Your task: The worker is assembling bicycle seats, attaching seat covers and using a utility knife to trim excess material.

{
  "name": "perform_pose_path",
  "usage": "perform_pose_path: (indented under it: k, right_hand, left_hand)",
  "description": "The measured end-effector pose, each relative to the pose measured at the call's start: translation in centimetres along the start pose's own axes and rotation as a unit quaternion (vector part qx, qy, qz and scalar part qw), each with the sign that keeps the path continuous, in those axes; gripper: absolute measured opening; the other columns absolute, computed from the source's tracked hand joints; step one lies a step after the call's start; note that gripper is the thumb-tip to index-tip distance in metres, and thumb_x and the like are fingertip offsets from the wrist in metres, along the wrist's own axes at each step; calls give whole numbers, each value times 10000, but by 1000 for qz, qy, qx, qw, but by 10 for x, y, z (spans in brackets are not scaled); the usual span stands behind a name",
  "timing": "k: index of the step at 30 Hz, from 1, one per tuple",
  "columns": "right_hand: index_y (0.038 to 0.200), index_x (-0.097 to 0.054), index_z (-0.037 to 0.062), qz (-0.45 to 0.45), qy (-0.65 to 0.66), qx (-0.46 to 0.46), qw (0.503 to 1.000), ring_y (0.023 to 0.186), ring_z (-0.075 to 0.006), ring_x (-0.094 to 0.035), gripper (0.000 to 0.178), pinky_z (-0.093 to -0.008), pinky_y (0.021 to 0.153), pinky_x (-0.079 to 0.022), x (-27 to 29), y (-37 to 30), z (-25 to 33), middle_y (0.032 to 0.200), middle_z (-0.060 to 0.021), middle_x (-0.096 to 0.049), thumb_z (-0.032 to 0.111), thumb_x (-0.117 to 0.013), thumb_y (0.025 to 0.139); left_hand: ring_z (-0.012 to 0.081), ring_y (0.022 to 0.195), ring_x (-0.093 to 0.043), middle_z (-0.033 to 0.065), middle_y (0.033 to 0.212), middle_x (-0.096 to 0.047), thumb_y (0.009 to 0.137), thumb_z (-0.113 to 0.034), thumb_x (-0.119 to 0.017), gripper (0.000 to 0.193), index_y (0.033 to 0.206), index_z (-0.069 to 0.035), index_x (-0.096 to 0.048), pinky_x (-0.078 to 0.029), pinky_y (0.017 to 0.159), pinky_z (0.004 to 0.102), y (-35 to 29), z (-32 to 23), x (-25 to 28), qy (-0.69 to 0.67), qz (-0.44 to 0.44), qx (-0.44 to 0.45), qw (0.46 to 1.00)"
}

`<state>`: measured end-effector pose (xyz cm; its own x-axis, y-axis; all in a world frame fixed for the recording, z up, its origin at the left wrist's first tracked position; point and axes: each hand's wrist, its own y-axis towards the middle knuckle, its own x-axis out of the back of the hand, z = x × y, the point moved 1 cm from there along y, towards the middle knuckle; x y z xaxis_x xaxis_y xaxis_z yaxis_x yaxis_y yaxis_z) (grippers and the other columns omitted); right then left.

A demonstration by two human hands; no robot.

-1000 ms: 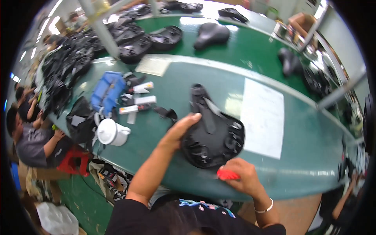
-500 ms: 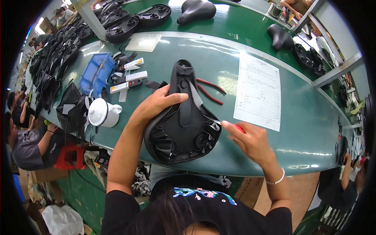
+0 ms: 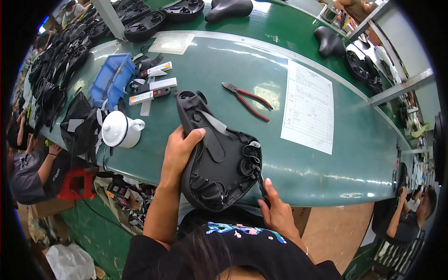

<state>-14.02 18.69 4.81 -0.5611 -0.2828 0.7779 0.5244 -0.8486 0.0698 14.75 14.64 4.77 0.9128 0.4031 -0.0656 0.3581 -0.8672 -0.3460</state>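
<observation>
An upturned black bicycle saddle point(image 3: 226, 175), its hollow underside facing up, is tilted over the table's near edge with its nose pointing far left. My left hand point(image 3: 178, 151) grips its left side, the thumb over the rim. At the saddle's right rear, loose folds of black and grey cover material show along the inner rim. My right hand point(image 3: 279, 212) is closed by that corner on a thin dark strip-like piece point(image 3: 262, 186) reaching up to the rim; whether it is a tool or material I cannot tell. Red-handled cutting pliers point(image 3: 249, 100) lie beyond the saddle.
A white lidded mug point(image 3: 121, 129), a blue bin point(image 3: 112, 79) and several knives with white and black handles point(image 3: 148, 95) stand or lie to the left. A printed sheet point(image 3: 308, 109) lies at right. More saddles point(image 3: 228, 9) rest on the far bench; people work at both sides.
The saddle has come nearer to me and turned, its nose swinging left. My right hand has moved down to the rear corner; the red handle it held is out of sight. The pliers are fully exposed.
</observation>
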Motion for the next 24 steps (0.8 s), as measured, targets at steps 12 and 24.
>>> perform_pose_path:
  k: [12, 24]
  right_hand:
    - [1297, -416, 26, -97, 333, -39, 937, 671, -148, -573, 535, -268, 606, -504, 17, 129, -15, 904, -71, -583, 12, -592, 792]
    - [1375, -395, 110, -57, 143, 61, 986, 602, -124, -579, 612, -261, 520, -456, 48, 82, -16, 823, -63, -625, 116, -667, 827]
  left_hand:
    - [199, 920, -542, 106, 1004, -561, 757, -198, -702, 471, 1121, 13, -490, -433, 841, 319, -40, 29, 8, 12, -168, -133, 977]
    - [218, 727, -501, 58, 654, -545, 798, -201, -576, 149, 705, -91, -613, -317, 732, 356, 7, -11, -64, 409, 173, -343, 827]
